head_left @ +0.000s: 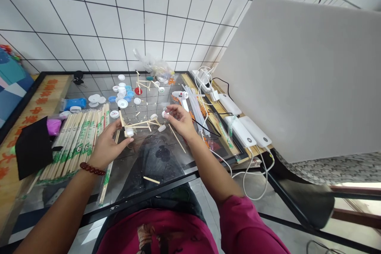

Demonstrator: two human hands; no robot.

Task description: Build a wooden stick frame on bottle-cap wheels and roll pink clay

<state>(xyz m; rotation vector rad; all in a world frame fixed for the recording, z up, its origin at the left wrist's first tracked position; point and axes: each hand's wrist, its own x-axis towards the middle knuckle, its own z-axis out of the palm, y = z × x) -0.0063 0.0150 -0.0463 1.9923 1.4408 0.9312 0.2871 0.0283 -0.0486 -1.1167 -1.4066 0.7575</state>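
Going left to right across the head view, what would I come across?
Blue patterned box → wrapped chopsticks → left hand → stick frame → right hand → clear glue sticks → white rectangular devices.

On the desk [175, 166]: chopsticks [79, 139] in wrappers at left, stick frame [139, 124] mid-desk, bottle caps [122, 103] behind, glue gun [182, 97] farther right, glue sticks [198, 109] just beside.

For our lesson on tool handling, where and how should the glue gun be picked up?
Grip the glue gun by its handle, coming from the person's side, ideally with the right hand after it puts down the white cap. The handle juts from the body toward the person, so fingers should wrap it readily.
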